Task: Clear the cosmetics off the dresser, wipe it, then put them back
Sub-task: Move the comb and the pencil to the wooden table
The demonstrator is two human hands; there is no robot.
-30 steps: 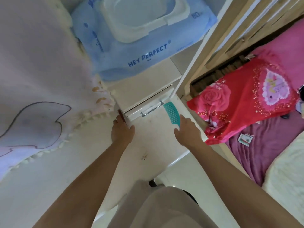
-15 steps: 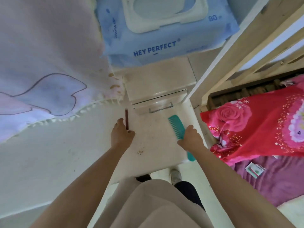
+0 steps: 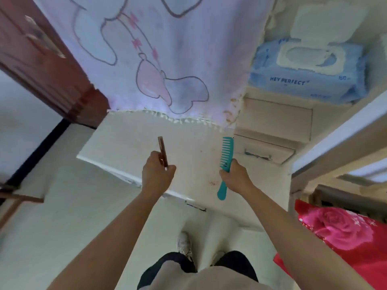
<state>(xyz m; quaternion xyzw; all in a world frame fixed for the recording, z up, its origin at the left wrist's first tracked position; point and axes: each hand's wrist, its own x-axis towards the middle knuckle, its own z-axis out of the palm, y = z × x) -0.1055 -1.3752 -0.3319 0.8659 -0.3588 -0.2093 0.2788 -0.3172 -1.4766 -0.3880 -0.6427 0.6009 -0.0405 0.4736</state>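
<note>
Two items are in hand above the dresser [image 3: 125, 143]: a brown pencil [image 3: 162, 149] and a teal comb [image 3: 226, 158]. The left hand [image 3: 157, 177] pinches the pencil near its lower end, with the shaft pointing up and away. The right hand [image 3: 235, 177] wraps the comb where the teeth meet the handle; the handle tip hangs free below the fist. Neither item touches the top.

Step in hand, as judged: clearing. Reddish marks [image 3: 211, 182] show on the top near the comb, so wiping appears not yet done.

Procedure:
1. Keep both grips firm while turning; the pencil is thin and can slip from a pinch.
2. Set both items down together, well apart from the dresser, so that they are easy to find for the return.
3. Lay the pencil flat where it cannot roll.
4. Free one hand before reaching for the wipes [image 3: 307, 80].

Surface: the top is pale and bare where it shows. A printed cloth [image 3: 159, 59] with a fringed hem hangs over its far part. A drawer [image 3: 263, 150] with a metal handle sits to the right, and the wipes pack rests above it with its lid raised.

Room: a brown door [image 3: 41, 65] stands at left, a red rose-print cover [image 3: 339, 237] lies at lower right, and the floor [image 3: 62, 227] is pale.
</note>
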